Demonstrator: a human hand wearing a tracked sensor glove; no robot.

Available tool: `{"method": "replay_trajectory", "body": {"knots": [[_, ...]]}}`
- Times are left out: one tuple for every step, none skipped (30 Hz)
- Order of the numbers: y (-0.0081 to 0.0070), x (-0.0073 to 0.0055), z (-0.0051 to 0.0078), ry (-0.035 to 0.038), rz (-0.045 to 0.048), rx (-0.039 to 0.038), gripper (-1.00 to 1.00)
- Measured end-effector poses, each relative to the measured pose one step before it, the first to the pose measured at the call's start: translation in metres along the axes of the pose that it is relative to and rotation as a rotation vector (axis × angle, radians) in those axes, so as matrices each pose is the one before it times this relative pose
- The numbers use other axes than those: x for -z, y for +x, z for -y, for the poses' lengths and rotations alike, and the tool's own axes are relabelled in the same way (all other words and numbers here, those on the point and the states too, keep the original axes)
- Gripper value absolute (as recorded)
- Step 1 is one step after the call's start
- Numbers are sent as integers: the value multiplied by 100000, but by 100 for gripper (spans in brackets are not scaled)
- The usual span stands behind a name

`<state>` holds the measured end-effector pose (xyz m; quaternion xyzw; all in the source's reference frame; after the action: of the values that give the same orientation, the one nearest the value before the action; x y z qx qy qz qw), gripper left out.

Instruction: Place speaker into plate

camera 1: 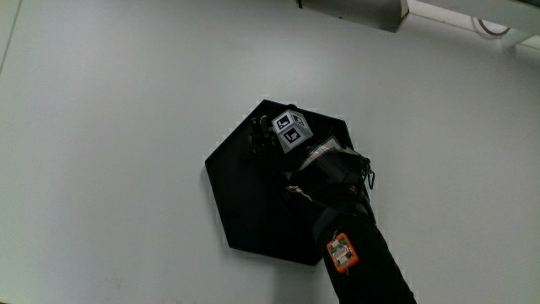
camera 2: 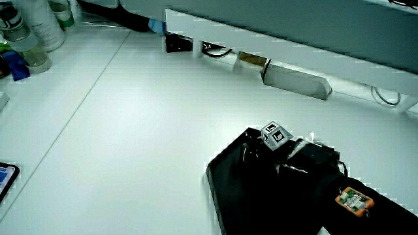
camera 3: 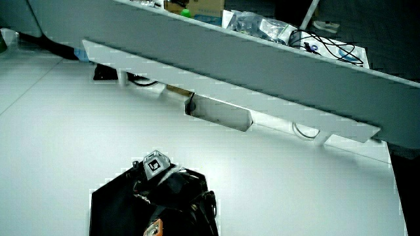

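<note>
A black hexagonal plate (camera 1: 236,194) lies flat on the white table and shows in both side views (camera 2: 235,189) (camera 3: 111,203). The gloved hand (camera 1: 308,165) rests over the part of the plate farther from the person, with its forearm (camera 1: 363,262) reaching in across the plate's near edge. The patterned cube (camera 1: 291,129) on the hand's back shows in both side views (camera 2: 275,136) (camera 3: 154,164). A small dark shape (camera 1: 260,135) sits at the hand's tip just inside the plate's rim. Black on black, I cannot make it out as the speaker.
A low grey partition (camera 2: 294,59) (camera 3: 230,85) runs along the table's edge farthest from the person. In a side view, bottles (camera 2: 32,32) and a blue thing (camera 2: 13,65) stand at a table corner, and a phone-like slab (camera 2: 5,177) lies nearer the person. An orange tag (camera 1: 342,252) sits on the forearm.
</note>
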<state>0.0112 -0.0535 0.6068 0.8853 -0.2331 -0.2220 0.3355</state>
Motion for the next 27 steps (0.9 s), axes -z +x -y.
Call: {"method": "replay_trajectory", "body": {"knots": [[-16,12,-67,-489,962,579,0],[29,-87,13,1110,-46,-605,0],[-74,343,-387,-2296,-220,-644,-4],[129,-379,407,1040,266,517,-9],[3,110,-131,-1910,773,285,-13],[5,15,39,165,-3,-1026,-17],[-71,531,-442,-3893,181,-795,-22],[88,71,103,91,-189,591,-26],[89,71,102,91,-189,591,-30],[122,143,18,209,-809,-142,-35],[123,142,19,209,-809,-142,-39],[124,141,19,209,-809,-142,-43],[125,140,20,209,-809,-142,-48],[126,139,20,209,-809,-142,-52],[93,60,94,-1328,232,995,-57],[-25,322,-156,-151,-2279,-2079,-61],[-50,43,197,1331,-1139,-1325,-65],[-207,151,214,1066,-2579,-2175,-70],[-207,154,211,1066,-2579,-2175,-74],[-320,138,381,2012,-1295,-2236,-78],[-264,314,299,2063,-1438,-521,-83],[-209,4,637,2698,-1877,-346,-87],[-220,267,373,1465,-2780,-987,-91],[-251,535,162,1250,-70,-260,-96],[-188,98,497,2474,-2572,-2608,-100],[-145,233,427,1573,-1542,-249,-100],[-105,449,222,-363,-172,-295,-100]]}}
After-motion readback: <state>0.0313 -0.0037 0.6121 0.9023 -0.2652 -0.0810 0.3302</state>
